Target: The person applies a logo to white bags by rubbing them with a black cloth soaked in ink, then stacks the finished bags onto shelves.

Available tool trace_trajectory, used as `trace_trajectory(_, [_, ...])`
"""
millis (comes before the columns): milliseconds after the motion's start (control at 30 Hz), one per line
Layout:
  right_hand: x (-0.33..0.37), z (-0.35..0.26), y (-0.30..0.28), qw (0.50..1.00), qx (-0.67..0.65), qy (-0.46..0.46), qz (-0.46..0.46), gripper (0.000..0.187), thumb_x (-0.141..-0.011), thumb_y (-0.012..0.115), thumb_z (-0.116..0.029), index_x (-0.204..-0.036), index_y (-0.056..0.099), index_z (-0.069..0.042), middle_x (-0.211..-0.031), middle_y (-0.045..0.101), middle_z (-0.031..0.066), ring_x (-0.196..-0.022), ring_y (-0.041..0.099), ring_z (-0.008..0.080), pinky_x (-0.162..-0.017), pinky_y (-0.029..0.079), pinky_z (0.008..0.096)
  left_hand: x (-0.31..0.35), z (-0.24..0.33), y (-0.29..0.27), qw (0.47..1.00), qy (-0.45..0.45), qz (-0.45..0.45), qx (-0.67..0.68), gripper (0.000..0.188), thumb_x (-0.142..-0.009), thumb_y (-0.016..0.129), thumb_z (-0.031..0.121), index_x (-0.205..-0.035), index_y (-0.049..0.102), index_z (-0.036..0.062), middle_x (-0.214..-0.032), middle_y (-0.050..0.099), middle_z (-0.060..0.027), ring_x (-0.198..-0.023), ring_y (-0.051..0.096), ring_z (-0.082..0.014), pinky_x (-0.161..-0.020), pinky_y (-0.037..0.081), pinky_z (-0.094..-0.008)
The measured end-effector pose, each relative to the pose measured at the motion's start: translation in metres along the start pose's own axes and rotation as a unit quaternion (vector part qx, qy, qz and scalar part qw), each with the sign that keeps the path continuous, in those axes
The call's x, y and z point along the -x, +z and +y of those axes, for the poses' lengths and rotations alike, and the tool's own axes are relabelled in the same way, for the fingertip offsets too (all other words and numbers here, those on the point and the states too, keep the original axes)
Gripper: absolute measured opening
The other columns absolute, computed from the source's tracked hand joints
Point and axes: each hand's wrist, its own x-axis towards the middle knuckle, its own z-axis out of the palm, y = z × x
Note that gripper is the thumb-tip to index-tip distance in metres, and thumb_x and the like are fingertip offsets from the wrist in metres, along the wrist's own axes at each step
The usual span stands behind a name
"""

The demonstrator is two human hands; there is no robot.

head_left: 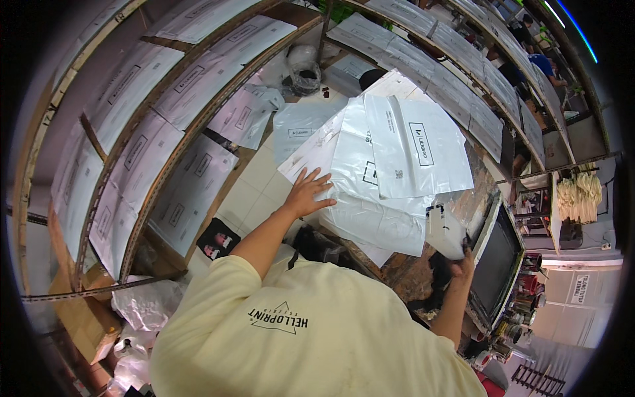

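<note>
A stack of white printed plastic bags (pixel 344 221) lies on a pale board (pixel 311 151) in front of me, with one printed bag (pixel 395 142) loose and askew on top. My left hand (pixel 309 193) rests on the left edge of the stack, fingers spread. At the near right corner of the bags, my right hand (pixel 462 263) grips a whitish, dark-smudged plastic container (pixel 444 231); its thumb and fingertips show only in part. Beside that hand leans a framed printing screen (pixel 497 261) with dark mesh. Beneath everything is a stained brown worktable (pixel 411 276).
Drying racks full of flat printed bags stand on the left (pixel 135 142) and along the far right (pixel 456 86). Several ink cans (pixel 529 284) sit beyond the screen. Crumpled clear plastic (pixel 149 303) lies at lower left. Another person (pixel 544 65) is far off at upper right.
</note>
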Motion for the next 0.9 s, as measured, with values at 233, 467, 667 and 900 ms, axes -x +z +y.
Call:
trace_trajectory(233, [0.041, 0.056, 0.033, 0.998, -0.018, 0.054, 0.021, 0.039, -0.108, 0.051, -0.026, -0.142, 0.057, -0.007, -0.141, 0.063, 0.0172, -0.125, 0.064, 0.0370, -0.107, 0.052, 0.0588, -0.001, 0.000, 0.003, 1.000, 0.006, 0.020, 0.008, 0.066, -0.090, 0.068, 0.064, -0.134, 0.071, 0.0143, -0.158, 0.052, -0.0036, -0.156, 0.031, -0.0294, -0.130, 0.011, -0.0534])
trace_trajectory(467, [0.044, 0.076, 0.034, 0.994, -0.060, 0.092, -0.011, 0.038, -0.106, 0.059, -0.022, -0.139, 0.057, -0.002, -0.139, 0.063, 0.0166, -0.126, 0.061, 0.0364, -0.106, 0.051, 0.0551, -0.003, 0.002, 0.003, 1.000, 0.004, 0.013, 0.003, 0.072, -0.091, 0.061, 0.070, -0.137, 0.070, 0.0147, -0.159, 0.051, -0.0042, -0.156, 0.030, -0.0290, -0.130, 0.009, -0.0516])
trace_trajectory(667, [0.055, 0.082, 0.046, 0.994, -0.062, 0.087, 0.005, 0.037, -0.107, 0.059, -0.021, -0.137, 0.058, -0.001, -0.138, 0.063, 0.0159, -0.123, 0.063, 0.0353, -0.103, 0.054, 0.0537, -0.002, 0.000, 0.005, 1.000, 0.007, 0.013, 0.003, 0.069, -0.091, 0.065, 0.066, -0.136, 0.070, 0.0141, -0.158, 0.052, -0.0056, -0.156, 0.030, -0.0302, -0.130, 0.010, -0.0534])
trace_trajectory(900, [0.059, 0.083, 0.043, 0.996, -0.036, 0.086, 0.009, 0.038, -0.105, 0.063, -0.020, -0.137, 0.058, -0.001, -0.136, 0.064, 0.0166, -0.122, 0.064, 0.0346, -0.102, 0.055, 0.0541, -0.004, -0.001, 0.007, 1.000, 0.006, 0.009, -0.024, 0.071, -0.092, 0.061, 0.069, -0.137, 0.070, 0.0150, -0.160, 0.051, -0.0041, -0.156, 0.029, -0.0287, -0.130, 0.009, -0.0523])
